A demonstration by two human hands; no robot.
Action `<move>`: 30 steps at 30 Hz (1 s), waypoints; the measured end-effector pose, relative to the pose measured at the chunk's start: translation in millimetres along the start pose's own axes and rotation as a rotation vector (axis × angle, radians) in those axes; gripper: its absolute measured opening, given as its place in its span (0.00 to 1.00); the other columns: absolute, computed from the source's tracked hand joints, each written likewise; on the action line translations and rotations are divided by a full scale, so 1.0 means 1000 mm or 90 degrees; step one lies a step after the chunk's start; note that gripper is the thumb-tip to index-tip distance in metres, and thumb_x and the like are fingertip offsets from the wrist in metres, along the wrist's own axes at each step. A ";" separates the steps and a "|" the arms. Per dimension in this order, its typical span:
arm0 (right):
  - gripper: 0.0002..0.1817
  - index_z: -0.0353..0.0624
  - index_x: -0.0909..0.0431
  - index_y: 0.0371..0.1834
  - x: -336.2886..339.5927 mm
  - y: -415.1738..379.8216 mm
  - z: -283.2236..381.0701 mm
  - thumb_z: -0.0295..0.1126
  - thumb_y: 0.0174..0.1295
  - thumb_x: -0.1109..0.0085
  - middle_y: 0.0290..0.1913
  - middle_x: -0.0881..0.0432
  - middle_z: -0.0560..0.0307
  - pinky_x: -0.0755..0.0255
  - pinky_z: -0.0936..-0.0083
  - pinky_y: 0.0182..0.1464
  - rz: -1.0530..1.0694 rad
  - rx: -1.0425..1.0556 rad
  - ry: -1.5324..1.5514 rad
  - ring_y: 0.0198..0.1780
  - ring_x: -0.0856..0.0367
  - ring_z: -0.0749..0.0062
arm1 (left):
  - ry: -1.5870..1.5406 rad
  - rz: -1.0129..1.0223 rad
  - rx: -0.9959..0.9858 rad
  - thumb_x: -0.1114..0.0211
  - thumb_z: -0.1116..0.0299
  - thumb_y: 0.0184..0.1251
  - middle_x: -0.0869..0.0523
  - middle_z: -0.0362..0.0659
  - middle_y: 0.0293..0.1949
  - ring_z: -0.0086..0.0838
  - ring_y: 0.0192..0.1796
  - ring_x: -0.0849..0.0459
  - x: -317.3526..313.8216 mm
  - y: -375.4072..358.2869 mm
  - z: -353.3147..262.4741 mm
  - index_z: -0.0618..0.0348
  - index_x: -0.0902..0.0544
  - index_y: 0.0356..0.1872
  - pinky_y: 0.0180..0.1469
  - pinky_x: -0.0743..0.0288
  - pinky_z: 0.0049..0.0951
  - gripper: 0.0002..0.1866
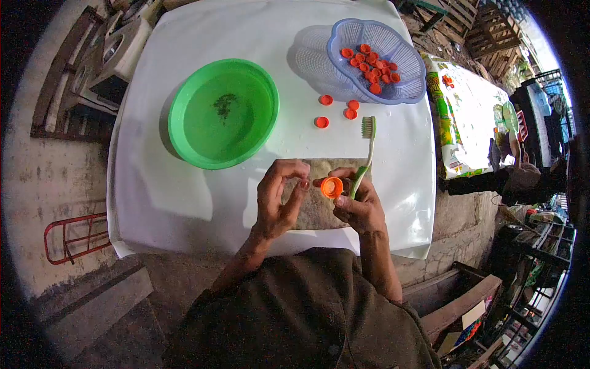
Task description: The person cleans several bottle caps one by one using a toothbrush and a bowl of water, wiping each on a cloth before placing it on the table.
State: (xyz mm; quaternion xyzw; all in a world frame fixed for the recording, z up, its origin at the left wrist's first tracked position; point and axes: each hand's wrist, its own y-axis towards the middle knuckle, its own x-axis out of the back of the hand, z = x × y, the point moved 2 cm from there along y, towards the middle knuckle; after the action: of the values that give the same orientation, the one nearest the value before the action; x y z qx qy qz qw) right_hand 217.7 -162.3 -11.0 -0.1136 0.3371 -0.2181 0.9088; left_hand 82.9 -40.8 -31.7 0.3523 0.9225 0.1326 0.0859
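Note:
In my right hand (361, 206) are an orange cap (332, 187), its hollow side facing up toward me, and a green and white toothbrush (370, 147) with its bristles pointing away from me. My left hand (281, 195) is just left of the cap, apart from it, fingers bent and spread with nothing between them. Both hands are over a brown cloth or board (316, 212) on the white table (184, 209). Beyond them lie several loose orange caps (321, 122).
A green basin (265, 132) of water with dark specks stands at the left. At the back right, a blue mesh basket (409, 71) holds several orange caps. Another person (522, 175) sits at a second table (473, 117) on the right.

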 end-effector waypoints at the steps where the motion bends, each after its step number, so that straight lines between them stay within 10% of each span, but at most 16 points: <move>1: 0.25 0.37 0.27 0.57 0.001 0.001 -0.002 0.25 0.55 0.32 0.46 0.19 0.45 0.44 0.86 0.19 0.014 -0.004 0.005 0.19 0.37 0.86 | 0.003 0.007 -0.023 0.41 0.76 0.70 0.21 0.48 0.47 0.30 0.49 0.21 0.000 0.000 -0.002 0.65 0.24 0.46 0.56 0.26 0.30 0.07; 2: 0.26 0.37 0.29 0.57 0.002 0.001 -0.003 0.25 0.54 0.32 0.52 0.18 0.35 0.43 0.87 0.18 0.027 -0.008 0.010 0.17 0.38 0.87 | -0.040 0.004 -0.004 0.38 0.74 0.69 0.21 0.49 0.47 0.32 0.51 0.21 0.000 -0.001 -0.007 0.64 0.23 0.47 0.56 0.27 0.32 0.09; 5: 0.23 0.36 0.25 0.58 -0.003 -0.001 0.001 0.25 0.58 0.34 0.36 0.19 0.61 0.44 0.84 0.22 0.043 0.001 0.036 0.22 0.33 0.84 | 0.016 0.042 -0.065 0.34 0.69 0.66 0.20 0.49 0.48 0.37 0.52 0.21 0.001 0.003 -0.020 0.63 0.22 0.48 0.57 0.27 0.36 0.13; 14: 0.23 0.38 0.23 0.56 0.003 0.002 -0.006 0.30 0.57 0.32 0.35 0.20 0.65 0.43 0.86 0.23 0.067 -0.034 0.036 0.23 0.32 0.85 | 0.119 0.120 -0.059 0.28 0.67 0.62 0.24 0.50 0.52 0.36 0.57 0.23 -0.003 0.005 -0.025 0.64 0.22 0.52 0.61 0.30 0.34 0.21; 20: 0.20 0.39 0.20 0.48 0.022 0.006 0.000 0.34 0.54 0.27 0.35 0.18 0.62 0.32 0.80 0.29 -0.151 0.062 -0.532 0.28 0.24 0.76 | 0.094 0.018 0.020 0.32 0.72 0.64 0.19 0.48 0.46 0.32 0.47 0.18 0.007 -0.001 -0.005 0.61 0.21 0.52 0.46 0.23 0.31 0.17; 23: 0.19 0.38 0.20 0.44 0.037 0.009 -0.011 0.28 0.50 0.25 0.33 0.21 0.61 0.39 0.81 0.23 -0.213 0.251 -0.740 0.20 0.36 0.84 | 0.162 0.031 0.106 0.35 0.73 0.67 0.20 0.44 0.47 0.27 0.49 0.20 0.015 -0.001 0.002 0.60 0.22 0.53 0.50 0.25 0.27 0.15; 27: 0.19 0.37 0.19 0.44 0.034 0.005 -0.011 0.33 0.51 0.27 0.41 0.17 0.45 0.24 0.61 0.48 -0.237 0.190 -0.778 0.46 0.18 0.48 | 0.260 0.092 0.133 0.36 0.74 0.67 0.19 0.41 0.43 0.24 0.43 0.20 0.015 -0.001 0.006 0.58 0.22 0.55 0.43 0.25 0.26 0.16; 30: 0.17 0.37 0.19 0.45 0.047 0.010 -0.033 0.33 0.54 0.30 0.39 0.17 0.46 0.24 0.60 0.47 -0.198 0.239 -0.922 0.45 0.18 0.48 | 0.269 0.170 0.251 0.36 0.74 0.67 0.19 0.41 0.40 0.24 0.37 0.20 0.015 -0.007 0.019 0.57 0.22 0.56 0.38 0.26 0.26 0.16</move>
State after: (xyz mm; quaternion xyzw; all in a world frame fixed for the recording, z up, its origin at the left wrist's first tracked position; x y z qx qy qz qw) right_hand 231.2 -178.0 -65.4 -0.1180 -0.4052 -0.2683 0.8660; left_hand 72.6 -31.9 -52.9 0.4446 0.8735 0.0316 -0.1958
